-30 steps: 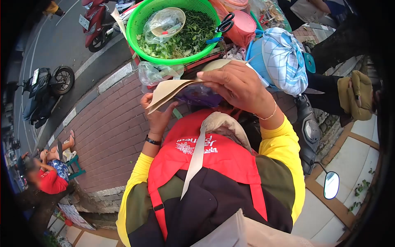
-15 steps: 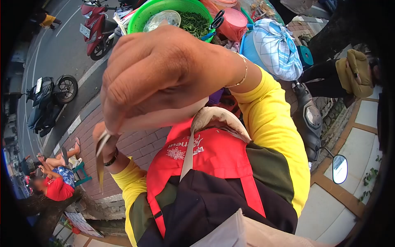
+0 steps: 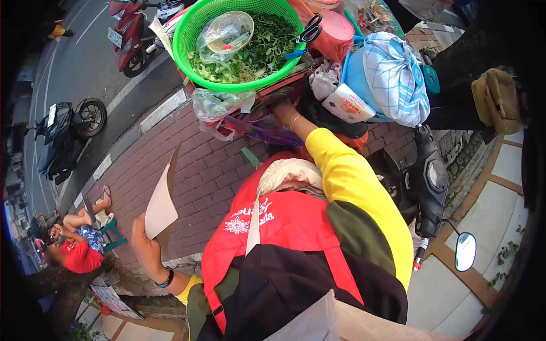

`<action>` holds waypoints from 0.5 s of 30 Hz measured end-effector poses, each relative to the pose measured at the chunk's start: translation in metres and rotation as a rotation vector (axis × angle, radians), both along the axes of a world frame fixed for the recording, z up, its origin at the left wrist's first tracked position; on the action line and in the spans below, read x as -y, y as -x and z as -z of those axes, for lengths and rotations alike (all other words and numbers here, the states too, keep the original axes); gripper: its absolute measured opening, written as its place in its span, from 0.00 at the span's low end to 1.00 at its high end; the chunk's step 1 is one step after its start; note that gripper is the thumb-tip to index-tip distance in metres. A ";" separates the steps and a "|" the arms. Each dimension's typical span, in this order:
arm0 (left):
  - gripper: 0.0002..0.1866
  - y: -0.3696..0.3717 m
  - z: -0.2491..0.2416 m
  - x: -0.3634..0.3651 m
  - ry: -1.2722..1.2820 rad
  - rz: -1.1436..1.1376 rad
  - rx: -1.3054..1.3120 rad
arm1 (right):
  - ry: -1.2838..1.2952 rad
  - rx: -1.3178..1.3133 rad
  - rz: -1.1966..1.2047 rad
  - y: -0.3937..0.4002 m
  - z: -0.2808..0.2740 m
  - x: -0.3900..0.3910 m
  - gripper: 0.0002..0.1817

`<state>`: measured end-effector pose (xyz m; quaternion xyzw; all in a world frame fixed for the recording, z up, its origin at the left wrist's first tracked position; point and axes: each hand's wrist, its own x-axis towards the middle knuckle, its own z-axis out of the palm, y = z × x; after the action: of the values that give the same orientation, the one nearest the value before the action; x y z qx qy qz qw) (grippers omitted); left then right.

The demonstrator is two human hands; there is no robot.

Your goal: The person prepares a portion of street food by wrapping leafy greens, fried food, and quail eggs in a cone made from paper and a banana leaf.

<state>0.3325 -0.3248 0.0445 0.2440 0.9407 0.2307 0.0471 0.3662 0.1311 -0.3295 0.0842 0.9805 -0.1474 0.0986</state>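
My left hand (image 3: 147,248), with a dark wristband, holds a sheet of brown paper (image 3: 162,200) upright by its lower edge. The sheet is slightly bent. My right hand (image 3: 285,112), with a thin bracelet, reaches below the green basket (image 3: 241,87). Its fingers are hidden among dark and purple plastic bags (image 3: 261,132). Chopped green leaves (image 3: 272,42) fill the basket, and a bowl in clear plastic (image 3: 228,35) rests on them. Scissors with dark handles (image 3: 310,29) hang at the basket's right edge.
Right of the basket are a pink-lidded container (image 3: 336,27) and a blue tub wrapped in checked cloth (image 3: 395,74). A motorbike with a mirror (image 3: 466,252) stands at the right. Another motorbike (image 3: 71,133) is on the road. A person in red (image 3: 84,254) sits at the left.
My right hand has moved from close before the camera, up and away, to below the basket. My left hand now holds the paper alone, lower and in plain sight.
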 end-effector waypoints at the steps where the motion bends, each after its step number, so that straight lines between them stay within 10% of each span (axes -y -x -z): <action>1: 0.18 0.001 0.006 -0.015 0.066 0.061 0.044 | -0.181 -0.142 -0.078 -0.006 -0.009 0.005 0.11; 10: 0.47 0.005 0.197 -0.163 0.564 0.785 0.271 | -0.218 -0.215 -0.185 -0.045 -0.003 0.041 0.13; 15: 0.45 -0.002 0.262 -0.267 0.617 0.835 0.320 | -0.130 -0.074 -0.288 -0.048 -0.022 0.035 0.11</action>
<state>0.3350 -0.0578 -0.2180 0.5338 0.7689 -0.0603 0.3469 0.4147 0.0962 -0.3080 -0.0567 0.9929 -0.0708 0.0772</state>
